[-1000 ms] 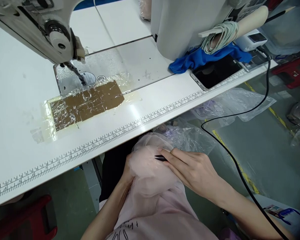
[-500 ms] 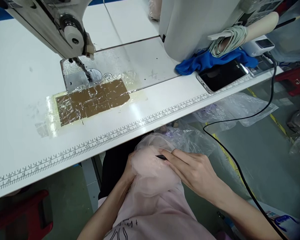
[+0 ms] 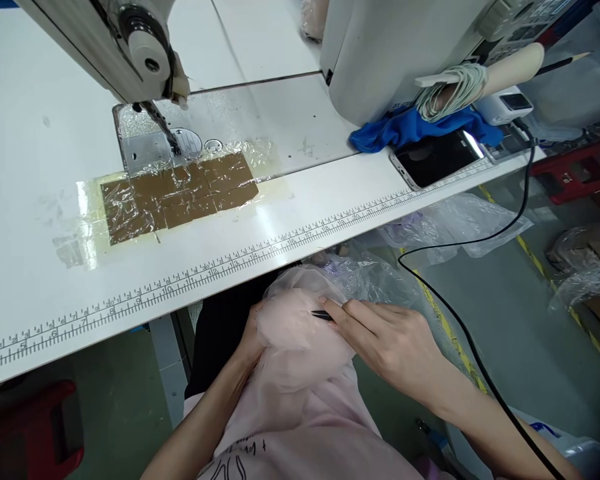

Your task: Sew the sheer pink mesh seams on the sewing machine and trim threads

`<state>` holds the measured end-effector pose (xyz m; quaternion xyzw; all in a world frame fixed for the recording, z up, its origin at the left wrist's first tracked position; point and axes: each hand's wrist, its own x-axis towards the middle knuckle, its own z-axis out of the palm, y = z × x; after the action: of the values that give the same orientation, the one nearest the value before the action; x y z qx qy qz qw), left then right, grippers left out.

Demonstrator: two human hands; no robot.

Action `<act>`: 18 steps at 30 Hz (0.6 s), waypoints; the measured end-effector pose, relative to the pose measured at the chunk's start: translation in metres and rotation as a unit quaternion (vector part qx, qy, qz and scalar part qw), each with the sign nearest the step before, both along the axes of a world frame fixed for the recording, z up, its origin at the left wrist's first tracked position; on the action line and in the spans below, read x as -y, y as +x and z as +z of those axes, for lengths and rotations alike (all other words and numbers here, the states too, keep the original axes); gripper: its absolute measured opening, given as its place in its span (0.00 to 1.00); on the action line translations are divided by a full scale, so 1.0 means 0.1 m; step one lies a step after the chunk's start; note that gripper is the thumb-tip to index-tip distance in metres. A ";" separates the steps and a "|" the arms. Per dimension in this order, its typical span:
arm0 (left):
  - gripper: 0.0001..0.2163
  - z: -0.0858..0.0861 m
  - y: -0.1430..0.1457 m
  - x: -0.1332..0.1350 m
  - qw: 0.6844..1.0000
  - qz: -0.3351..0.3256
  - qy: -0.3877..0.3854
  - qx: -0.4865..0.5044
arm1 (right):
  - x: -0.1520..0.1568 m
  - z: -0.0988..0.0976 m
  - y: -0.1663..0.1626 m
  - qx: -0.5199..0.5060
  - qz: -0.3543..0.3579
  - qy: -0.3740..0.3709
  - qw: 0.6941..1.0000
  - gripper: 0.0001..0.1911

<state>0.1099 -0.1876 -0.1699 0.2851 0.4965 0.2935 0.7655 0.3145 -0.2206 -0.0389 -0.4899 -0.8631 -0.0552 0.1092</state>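
Observation:
A bunched piece of sheer pale pink fabric [image 3: 293,327] lies in front of my body, just below the table's front edge. My left hand [image 3: 251,337] holds it from the left side, the fingers mostly covered by the layers. On the right, my right hand [image 3: 380,333] is closed around a small black pointed tool [image 3: 321,315], perhaps snips or tweezers. Only the dark tip shows, and it touches or nearly touches the fabric's upper face. The rest of the tool is hidden in my fingers.
A sewing machine [image 3: 153,63] stands on the white table [image 3: 300,193], whose front edge bears a printed ruler. Brown taped card [image 3: 185,200] lies by the needle. At right are a phone [image 3: 435,160], blue cloth [image 3: 420,127] and a hanging black cable [image 3: 460,320].
The camera view has shifted slightly, so table and machine sit a little differently in the picture. Both hands keep nearly the same hold, and the black tip stays against the fabric.

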 end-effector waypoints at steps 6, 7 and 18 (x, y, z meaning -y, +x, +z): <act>0.10 0.06 0.03 -0.04 1.000 0.014 -0.020 0.000 | -0.01 -0.01 -0.03 0.014 0.009 -0.002 1.000 0.16; 0.11 0.07 0.03 -0.04 1.000 0.017 -0.021 0.000 | -0.01 -0.01 -0.03 0.015 0.009 0.000 1.000 0.16; 0.10 0.14 0.05 -0.05 1.000 0.018 -0.009 0.022 | 0.00 0.00 -0.02 0.028 0.012 0.001 1.000 0.18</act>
<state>0.1151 -0.1830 -0.1555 0.2631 0.4869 0.3089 0.7735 0.3127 -0.2202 -0.0390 -0.4778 -0.8716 -0.0686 0.0860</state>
